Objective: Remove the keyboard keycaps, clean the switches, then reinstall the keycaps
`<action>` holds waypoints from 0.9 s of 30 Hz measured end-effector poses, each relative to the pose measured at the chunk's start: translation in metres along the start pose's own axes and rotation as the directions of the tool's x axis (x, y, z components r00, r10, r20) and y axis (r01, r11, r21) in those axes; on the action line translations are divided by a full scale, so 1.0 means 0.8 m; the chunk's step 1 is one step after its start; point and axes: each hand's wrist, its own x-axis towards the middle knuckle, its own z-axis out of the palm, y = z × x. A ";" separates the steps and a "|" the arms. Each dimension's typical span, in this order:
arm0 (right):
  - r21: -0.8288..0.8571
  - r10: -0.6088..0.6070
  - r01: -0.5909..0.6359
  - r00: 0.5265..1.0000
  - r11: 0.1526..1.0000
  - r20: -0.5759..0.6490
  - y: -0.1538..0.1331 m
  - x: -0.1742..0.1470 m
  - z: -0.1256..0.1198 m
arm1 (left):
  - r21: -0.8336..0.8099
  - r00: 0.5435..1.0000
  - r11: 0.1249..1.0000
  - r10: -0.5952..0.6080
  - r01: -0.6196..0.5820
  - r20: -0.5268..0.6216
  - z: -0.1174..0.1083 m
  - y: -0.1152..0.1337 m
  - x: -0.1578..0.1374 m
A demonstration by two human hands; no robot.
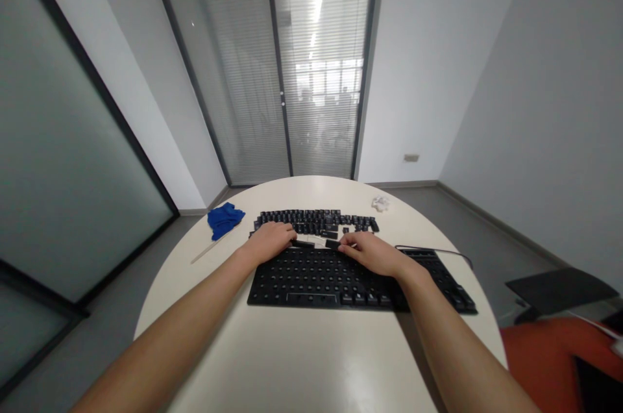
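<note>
A black keyboard [302, 276] lies on the table, with most of its key positions bare and some keycaps still on its lower right and right-hand block. Behind it, loose black keycaps [296, 218] are laid out in rows. My left hand [270, 241] rests at the keyboard's back left, fingers curled down at the end of a long black keycap [304, 244]. My right hand [372, 252] reaches over the keyboard, thumb and fingers pinched at the right end of a wide black keycap [333, 244]. Its wrist hides part of the keyboard.
On the round white table [292, 361], a blue cloth [224, 219] and a thin light stick [214, 247] lie at left. A crumpled white tissue [380, 204] is at the back right. The keyboard's cable [448, 250] curves along the right. An orange chair [545, 361] stands beside the table.
</note>
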 end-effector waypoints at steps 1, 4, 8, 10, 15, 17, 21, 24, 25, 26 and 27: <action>0.002 0.004 -0.004 1.000 1.000 -0.002 0.000 0.000 0.000 | 0.004 1.000 1.000 -0.010 0.010 -0.001 0.000 0.001 0.001; 0.009 0.008 -0.008 1.000 1.000 0.000 -0.001 0.001 -0.001 | 0.016 0.999 0.999 -0.036 0.036 -0.005 0.001 0.003 0.002; 0.008 -0.001 0.001 1.000 1.000 -0.007 -0.001 0.001 -0.002 | 0.031 0.997 0.996 -0.078 0.079 -0.015 0.003 0.005 0.001; 0.007 -0.013 0.014 1.000 1.000 -0.020 -0.002 0.002 -0.002 | 0.037 0.995 0.995 -0.097 0.098 -0.019 0.003 0.006 0.001; 0.002 -0.056 0.056 0.995 0.998 -0.078 -0.005 0.003 -0.005 | 0.038 0.991 0.990 -0.135 0.136 -0.021 0.004 0.008 0.001; -0.005 -0.067 0.067 0.990 0.998 -0.122 -0.006 0.003 -0.006 | 0.038 0.989 0.988 -0.147 0.148 -0.021 0.004 0.009 0.001; 0.000 -0.067 0.068 0.982 0.998 -0.177 -0.005 0.004 -0.005 | 0.033 0.986 0.985 -0.167 0.167 -0.016 0.004 0.012 0.001; 0.018 -0.040 0.045 0.979 0.999 -0.200 -0.002 0.005 -0.003 | 0.022 0.983 0.983 -0.183 0.183 -0.014 0.003 0.013 0.000; 0.024 -0.024 0.029 0.978 0.999 -0.206 -0.002 0.005 -0.003 | 0.017 0.982 0.982 -0.189 0.190 -0.016 0.002 0.013 -0.001; 0.031 -0.006 0.013 0.977 0.999 -0.212 -0.001 0.006 -0.003 | 0.011 0.980 0.981 -0.196 0.196 -0.018 0.001 0.013 -0.001; 0.038 0.008 0.000 0.976 0.999 -0.218 -0.001 0.006 -0.003 | 0.004 0.979 0.979 -0.203 0.203 -0.021 0.001 0.014 -0.002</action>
